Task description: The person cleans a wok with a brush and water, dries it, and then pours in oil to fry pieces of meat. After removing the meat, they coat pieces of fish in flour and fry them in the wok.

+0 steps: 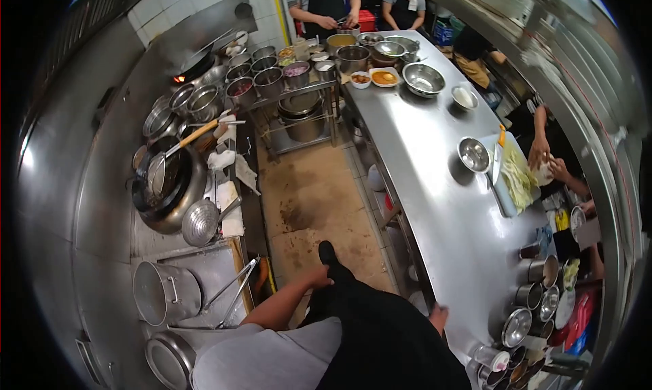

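My left hand (318, 276) hangs in front of my body on the left side of the view, over the tiled floor, its fingers curled and too small to read clearly. Near the edge of the long steel table (435, 166) is my right hand (439, 317), its fingers bent; whether it touches the edge I cannot tell. Steel tongs (234, 291) lie open at the left counter, beside a large steel pot (166, 293). A perforated ladle (202, 222) rests beside the wok (163, 179).
Metal bowls and pots (268, 81) crowd the far rack. A cutting board (506, 193) with sliced cabbage (519, 179) and a knife lies on the right, by another person's hands (549, 162). Flame (179, 79) shows under the far wok. More people stand behind the table.
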The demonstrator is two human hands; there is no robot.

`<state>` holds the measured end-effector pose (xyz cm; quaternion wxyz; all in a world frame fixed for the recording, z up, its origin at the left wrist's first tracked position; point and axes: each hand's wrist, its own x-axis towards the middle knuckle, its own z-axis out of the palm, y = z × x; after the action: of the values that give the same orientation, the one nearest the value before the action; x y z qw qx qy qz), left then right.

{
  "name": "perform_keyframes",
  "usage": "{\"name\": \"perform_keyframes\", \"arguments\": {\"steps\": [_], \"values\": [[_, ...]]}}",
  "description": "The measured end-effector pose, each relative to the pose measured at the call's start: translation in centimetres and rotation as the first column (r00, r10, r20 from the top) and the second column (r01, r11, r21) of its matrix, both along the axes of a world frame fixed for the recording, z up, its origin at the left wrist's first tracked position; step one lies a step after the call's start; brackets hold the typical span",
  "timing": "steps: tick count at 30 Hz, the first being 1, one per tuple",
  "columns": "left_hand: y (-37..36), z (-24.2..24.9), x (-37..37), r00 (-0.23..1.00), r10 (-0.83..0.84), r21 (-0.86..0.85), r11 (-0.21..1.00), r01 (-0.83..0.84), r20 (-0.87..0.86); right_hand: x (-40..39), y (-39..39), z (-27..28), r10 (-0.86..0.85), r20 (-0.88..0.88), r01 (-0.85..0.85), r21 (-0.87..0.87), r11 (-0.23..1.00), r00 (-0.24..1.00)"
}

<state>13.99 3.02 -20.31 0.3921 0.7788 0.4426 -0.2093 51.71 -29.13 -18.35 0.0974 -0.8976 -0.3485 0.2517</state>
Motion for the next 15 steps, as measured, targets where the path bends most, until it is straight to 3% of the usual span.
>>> {"name": "perform_keyframes", "arguments": {"steps": [2,4,6,7,10,12,15], "values": [[3.4,4.3,1.0,0.999,-0.031,0.066,0.997,0.029,0.031,-0.7,7.0,1.1,0.211,0.012,-0.205,0.291,0.935,0.978],[6.7,7.2,2.5,0.995,-0.073,0.152,0.986,0.062,0.065,-2.4,15.3,7.6,0.310,-0.065,-0.279,0.294,0.914,0.949],[9.8,9.0,3.6,0.946,-0.025,0.232,0.971,-0.054,0.322,-3.4,21.1,11.3,0.351,-0.036,-0.324,0.302,0.896,0.936],[11.5,9.8,4.0,0.944,-0.020,0.233,0.971,-0.061,0.331,-3.8,23.6,12.4,0.389,-0.025,-0.364,0.303,0.881,0.921],[15.2,12.3,3.9,0.905,-0.048,0.274,0.959,-0.077,0.422,-4.2,29.0,13.8,0.455,0.031,-0.443,0.295,0.846,0.890],[16.7,14.7,3.2,0.810,0.059,0.307,0.908,-0.286,0.583,-4.7,31.8,14.0,0.477,0.047,-0.472,0.258,0.843,0.878],[18.8,17.9,0.7,0.765,0.127,0.243,0.904,-0.351,0.631,-4.9,34.7,14.7,0.510,-0.008,-0.496,0.221,0.840,0.860]]}}
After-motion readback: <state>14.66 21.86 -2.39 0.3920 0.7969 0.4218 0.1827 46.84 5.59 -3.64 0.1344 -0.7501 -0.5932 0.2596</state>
